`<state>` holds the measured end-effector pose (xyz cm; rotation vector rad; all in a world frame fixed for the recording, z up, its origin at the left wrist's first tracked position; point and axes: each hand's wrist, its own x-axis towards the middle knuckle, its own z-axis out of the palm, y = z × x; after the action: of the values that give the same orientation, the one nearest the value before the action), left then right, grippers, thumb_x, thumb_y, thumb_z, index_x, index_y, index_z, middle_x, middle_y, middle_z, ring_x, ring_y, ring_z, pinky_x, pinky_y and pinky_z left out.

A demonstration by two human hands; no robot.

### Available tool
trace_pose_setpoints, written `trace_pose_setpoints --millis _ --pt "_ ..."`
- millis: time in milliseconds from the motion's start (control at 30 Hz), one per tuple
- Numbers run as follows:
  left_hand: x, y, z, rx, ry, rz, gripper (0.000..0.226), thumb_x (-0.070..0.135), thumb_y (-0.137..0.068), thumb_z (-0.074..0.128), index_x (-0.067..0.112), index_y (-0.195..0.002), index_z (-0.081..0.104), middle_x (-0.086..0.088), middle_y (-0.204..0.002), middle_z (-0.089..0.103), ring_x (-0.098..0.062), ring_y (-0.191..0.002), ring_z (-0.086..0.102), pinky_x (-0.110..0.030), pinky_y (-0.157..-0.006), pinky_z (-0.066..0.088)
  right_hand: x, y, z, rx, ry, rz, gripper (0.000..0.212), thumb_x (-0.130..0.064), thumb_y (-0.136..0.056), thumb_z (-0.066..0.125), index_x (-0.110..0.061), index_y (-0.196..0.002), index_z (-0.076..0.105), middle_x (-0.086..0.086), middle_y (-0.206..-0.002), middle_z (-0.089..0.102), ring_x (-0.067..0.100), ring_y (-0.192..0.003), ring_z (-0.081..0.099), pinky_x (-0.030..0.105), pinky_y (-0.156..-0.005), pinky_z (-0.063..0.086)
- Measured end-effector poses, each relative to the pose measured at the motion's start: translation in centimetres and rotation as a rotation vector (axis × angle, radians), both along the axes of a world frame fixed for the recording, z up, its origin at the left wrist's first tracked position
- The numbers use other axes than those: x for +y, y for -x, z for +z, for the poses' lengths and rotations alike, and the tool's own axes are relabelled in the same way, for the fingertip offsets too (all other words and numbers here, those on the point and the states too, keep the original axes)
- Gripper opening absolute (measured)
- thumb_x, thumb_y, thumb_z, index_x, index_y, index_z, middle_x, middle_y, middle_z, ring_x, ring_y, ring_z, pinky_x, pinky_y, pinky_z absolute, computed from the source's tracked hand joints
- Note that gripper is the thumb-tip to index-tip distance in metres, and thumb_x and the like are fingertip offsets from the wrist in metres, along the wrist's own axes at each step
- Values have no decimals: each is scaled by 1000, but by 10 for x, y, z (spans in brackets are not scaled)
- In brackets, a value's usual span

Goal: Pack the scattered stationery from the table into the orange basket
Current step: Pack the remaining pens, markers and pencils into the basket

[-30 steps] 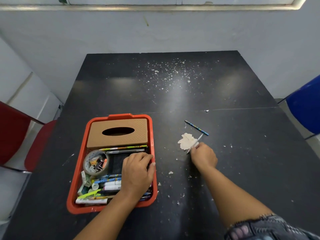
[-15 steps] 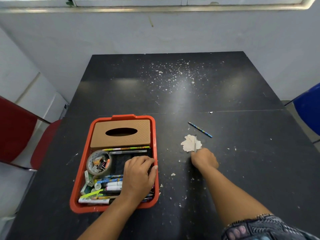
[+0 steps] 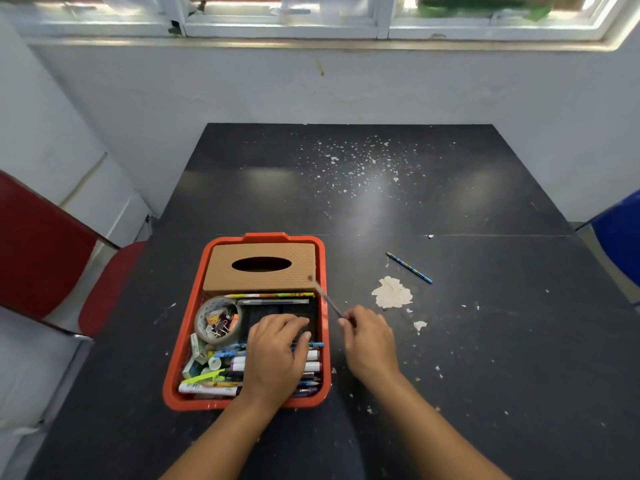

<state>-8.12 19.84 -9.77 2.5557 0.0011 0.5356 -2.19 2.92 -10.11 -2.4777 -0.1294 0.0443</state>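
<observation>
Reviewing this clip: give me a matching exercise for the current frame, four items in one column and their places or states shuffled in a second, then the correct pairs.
Items:
1. blue pencil
2. thin grey pen
3. tissue box
4. tape roll

Places or states:
A. far end of the orange basket
B. pinched by the right hand, tilted over the basket rim
C. in the basket, binder clips inside it
D. lying on the black table, outside the basket

Pairs: 1-D, 2-B, 3-A, 4-C
</observation>
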Motion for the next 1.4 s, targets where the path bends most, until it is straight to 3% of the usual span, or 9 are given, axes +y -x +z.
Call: trace_pose_setpoints --millis 200,367,567,733,933,1200,1400 --pt "19 3 3 6 -63 83 31 20 -86 68 20 -117 68 7 -107 60 -14 -102 52 -33 -91 41 25 5 16 -167 240 245 16 -38 -96 50 -27 -97 61 -7 -93 60 20 -91 49 36 -76 35" --pt "33 -4 3 28 -210 70 21 20 -78 80 26 -98 75 11 -93 65 -19 -95 54 -39 -83 39 37 2 23 -153 263 335 20 -40 -99 46 -28 -103 61 -7 -101 60 18 -94 45 33 -76 27" --pt "42 -14 5 58 -266 157 15 19 -78 79 27 -90 76 12 -84 67 -21 -89 56 -40 -81 37 32 3 20 -37 117 106 34 -39 -98 46 -25 -127 55 -3 -115 59 20 -106 50 37 -89 43" --pt "46 -24 3 81 -323 186 14 17 -76 80 27 -86 78 11 -81 68 -21 -89 56 -38 -82 33 20 6 11 142 124 76 29 -39 -98 45 -25 -118 62 -2 -111 67 23 -104 59 39 -88 47" --pt "48 -35 4 79 -369 167 14 17 -77 79 26 -89 78 8 -83 68 -23 -88 55 -42 -79 40 20 8 7 139 126 98 29 -39 -99 43 -26 -111 66 -3 -102 68 20 -95 61 37 -82 49" --pt "56 -42 -2 70 -381 161 16 15 -77 80 26 -88 78 8 -82 66 -22 -85 53 -39 -79 36 24 15 0 163 118 95 34 -39 -102 34 -24 -103 64 -2 -94 68 21 -89 60 38 -79 49" --pt "45 -38 1 24 -286 153 16 16 -76 80 21 -91 76 7 -83 65 -22 -84 55 -38 -76 40 23 14 -3 165 90 86 33 -40 -103 33 -24 -102 63 -3 -93 67 19 -86 60 38 -79 49"
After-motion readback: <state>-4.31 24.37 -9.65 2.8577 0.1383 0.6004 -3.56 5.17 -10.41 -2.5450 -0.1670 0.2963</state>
